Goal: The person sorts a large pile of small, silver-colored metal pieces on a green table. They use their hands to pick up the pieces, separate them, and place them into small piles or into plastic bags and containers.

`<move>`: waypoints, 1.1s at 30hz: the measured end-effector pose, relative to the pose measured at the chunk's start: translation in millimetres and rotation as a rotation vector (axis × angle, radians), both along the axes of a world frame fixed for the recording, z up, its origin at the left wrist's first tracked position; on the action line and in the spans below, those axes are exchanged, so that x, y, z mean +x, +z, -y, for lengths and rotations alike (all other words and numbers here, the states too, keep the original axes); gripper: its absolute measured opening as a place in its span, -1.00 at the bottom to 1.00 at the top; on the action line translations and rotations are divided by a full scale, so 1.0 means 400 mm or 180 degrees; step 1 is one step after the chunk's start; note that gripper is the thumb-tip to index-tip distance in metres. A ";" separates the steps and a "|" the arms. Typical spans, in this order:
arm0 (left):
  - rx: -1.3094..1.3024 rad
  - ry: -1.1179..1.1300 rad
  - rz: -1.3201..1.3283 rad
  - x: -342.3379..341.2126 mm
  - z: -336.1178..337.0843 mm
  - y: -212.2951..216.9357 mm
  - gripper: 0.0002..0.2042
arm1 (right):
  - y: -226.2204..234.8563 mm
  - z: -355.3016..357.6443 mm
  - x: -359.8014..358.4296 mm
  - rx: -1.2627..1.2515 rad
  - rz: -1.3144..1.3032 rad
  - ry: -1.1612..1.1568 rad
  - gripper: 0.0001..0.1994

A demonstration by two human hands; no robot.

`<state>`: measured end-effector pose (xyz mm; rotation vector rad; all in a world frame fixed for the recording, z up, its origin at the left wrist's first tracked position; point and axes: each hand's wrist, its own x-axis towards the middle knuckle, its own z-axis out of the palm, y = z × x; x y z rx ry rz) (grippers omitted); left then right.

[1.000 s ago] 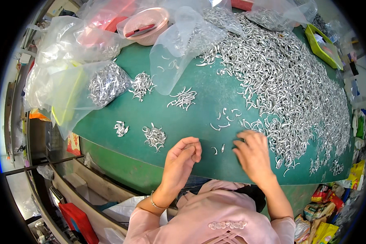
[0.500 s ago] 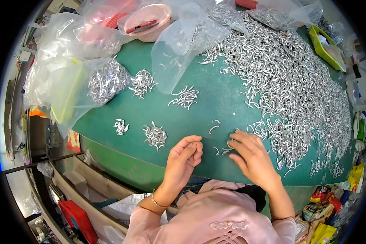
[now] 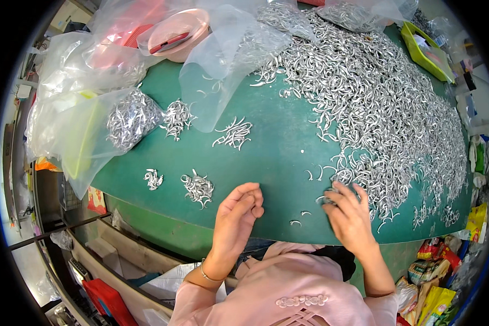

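Note:
Fingers spread and bent, my right hand [image 3: 349,216] reaches to the near left edge of a large heap of curved silver metal pieces [image 3: 386,103]. Its fingertips are among loose pieces there and partly blurred. My left hand [image 3: 238,211] is raised over the near table edge with its fingers curled in; whatever it may hold is hidden. Between the hands lie a few single curved pieces [image 3: 295,223]. Beyond and left of my left hand are small separate piles: one close by [image 3: 198,188], a smaller one [image 3: 153,179], and two farther back, a loose pile [image 3: 233,133] and a denser pile [image 3: 177,119].
Clear plastic bags, one filled with metal pieces [image 3: 133,119], crowd the table's left side. A pink basin [image 3: 193,41] with a red-handled tool stands at the back. A yellow-green tray [image 3: 428,54] is at far right. Drawers [image 3: 130,244] lie below the green table [image 3: 277,168].
My right hand has moved right, toward the heap, and some loose pieces have shifted. The left hand stays curled in nearly the same place. The whole view has shifted slightly.

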<state>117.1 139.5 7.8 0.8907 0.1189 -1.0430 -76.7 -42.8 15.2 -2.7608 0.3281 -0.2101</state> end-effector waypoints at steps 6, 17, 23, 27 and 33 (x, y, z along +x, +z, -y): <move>-0.0035 -0.0200 0.0327 -0.004 0.022 0.002 -0.69 | -0.001 -0.075 0.034 0.0667 0.0688 0.0189 -0.75; -0.0021 -0.0147 0.0555 -0.008 0.033 0.012 -0.60 | -0.018 -0.013 0.019 0.0112 0.0728 -0.0923 -0.72; -0.0371 -0.0272 -0.0099 -0.009 0.049 0.010 -0.54 | -0.008 -0.046 0.116 0.0099 -0.0109 -0.0783 -0.49; -0.0545 -0.0105 -0.0309 -0.001 0.040 0.010 -0.53 | 0.012 -0.049 0.076 0.0526 -0.0151 -0.0427 -0.47; -0.0585 -0.0042 -0.0212 0.004 0.034 0.000 -0.54 | 0.011 -0.071 0.096 0.0576 -0.0406 -0.0035 -0.45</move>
